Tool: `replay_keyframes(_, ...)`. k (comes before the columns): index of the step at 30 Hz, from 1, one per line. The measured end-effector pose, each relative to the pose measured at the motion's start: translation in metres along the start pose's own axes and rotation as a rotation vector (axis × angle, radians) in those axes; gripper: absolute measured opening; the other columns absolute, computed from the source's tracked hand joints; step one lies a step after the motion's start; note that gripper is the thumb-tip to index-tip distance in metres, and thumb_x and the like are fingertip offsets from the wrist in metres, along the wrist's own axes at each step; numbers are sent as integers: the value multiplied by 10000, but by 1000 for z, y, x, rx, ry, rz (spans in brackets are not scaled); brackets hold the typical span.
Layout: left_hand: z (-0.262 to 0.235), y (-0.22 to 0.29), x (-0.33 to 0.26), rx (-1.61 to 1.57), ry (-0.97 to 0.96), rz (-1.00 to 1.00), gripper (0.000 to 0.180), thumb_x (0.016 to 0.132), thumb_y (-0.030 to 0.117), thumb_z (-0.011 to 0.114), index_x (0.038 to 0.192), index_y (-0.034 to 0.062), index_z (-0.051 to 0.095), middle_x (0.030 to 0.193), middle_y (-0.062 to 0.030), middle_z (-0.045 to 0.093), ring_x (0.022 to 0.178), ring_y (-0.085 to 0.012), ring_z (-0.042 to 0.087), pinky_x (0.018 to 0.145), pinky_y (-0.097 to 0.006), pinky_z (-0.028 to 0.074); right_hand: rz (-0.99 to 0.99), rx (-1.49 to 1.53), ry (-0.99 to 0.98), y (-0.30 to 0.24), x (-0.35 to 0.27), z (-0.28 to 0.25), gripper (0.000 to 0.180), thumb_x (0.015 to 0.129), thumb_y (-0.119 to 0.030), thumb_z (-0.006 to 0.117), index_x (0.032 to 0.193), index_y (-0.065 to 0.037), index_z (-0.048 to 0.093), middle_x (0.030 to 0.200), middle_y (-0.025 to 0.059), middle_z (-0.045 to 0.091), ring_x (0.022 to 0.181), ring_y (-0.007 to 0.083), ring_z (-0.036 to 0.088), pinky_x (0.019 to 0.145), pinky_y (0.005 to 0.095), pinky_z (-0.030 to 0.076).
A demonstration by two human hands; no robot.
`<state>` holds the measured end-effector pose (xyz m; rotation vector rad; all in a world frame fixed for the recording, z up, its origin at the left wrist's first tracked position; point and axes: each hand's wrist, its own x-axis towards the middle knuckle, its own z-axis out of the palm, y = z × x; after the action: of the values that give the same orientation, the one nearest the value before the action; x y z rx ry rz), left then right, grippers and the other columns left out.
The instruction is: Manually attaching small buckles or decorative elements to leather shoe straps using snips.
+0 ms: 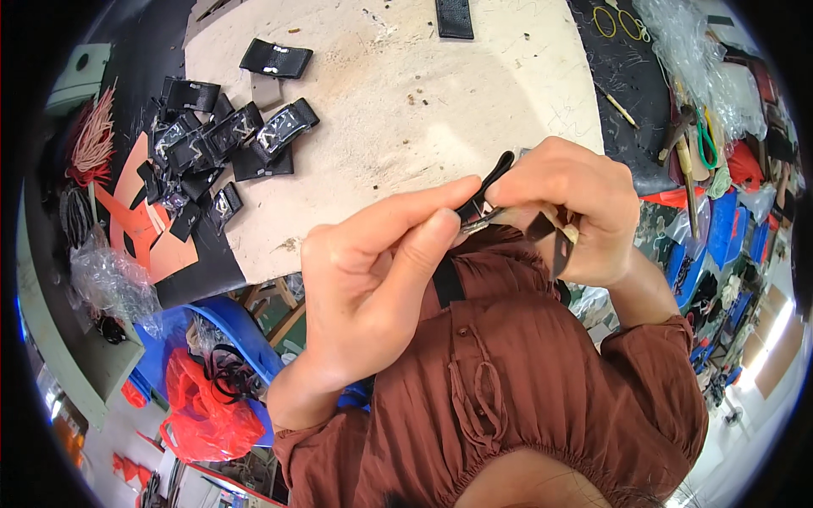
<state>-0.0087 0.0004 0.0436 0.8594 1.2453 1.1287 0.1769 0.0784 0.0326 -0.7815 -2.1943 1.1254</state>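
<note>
Above the near edge of the pale work board [423, 110], both my hands work on one small black leather piece [500, 172], folded over on itself. My left hand [364, 279] pinches one end between thumb and fingertips. Close by, my right hand [580, 199] grips the other side with curled fingers. A dark brown flap and a pale, frayed-looking scrap [569, 233] stick out below the right fingers; what they belong to I cannot make out. On the board's left lies a heap of black leather loops [207, 140], several with shiny clear or silvery bits on them.
A single black loop [276, 58] sits above the heap, and a black strip [455, 19] at the far edge. Orange sheet scraps [174, 256] lie left. Scissors with green handles [705, 138] are on the right. A blue bin [241, 330] with a red bag [203, 406] stands lower left.
</note>
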Motion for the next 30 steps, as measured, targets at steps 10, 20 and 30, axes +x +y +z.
replay_keyframes(10,-2,-7,-4,-118,-5,-16,219,910,5,525,1096,-69,614,998,-135,665,869,-111,605,790,-227,489,-266,-187,21,1,1,7,328,584,-44,653,899,-133,682,709,-2,537,450,126,490,365,253,367)
replay_keyframes(20,2,-14,-14,-176,-38,112,282,852,-87,567,1133,-108,564,1059,-178,632,949,-155,605,847,-268,491,-254,-139,180,8,-1,17,295,587,-41,656,877,-96,670,730,26,581,467,151,543,371,246,388)
replay_keyframes(30,16,-22,-17,-245,48,10,369,810,-101,616,1172,-92,547,1112,-200,614,957,-168,614,826,-258,501,-595,-494,179,8,-8,7,275,582,-118,668,839,-25,654,762,72,620,444,86,468,364,206,335)
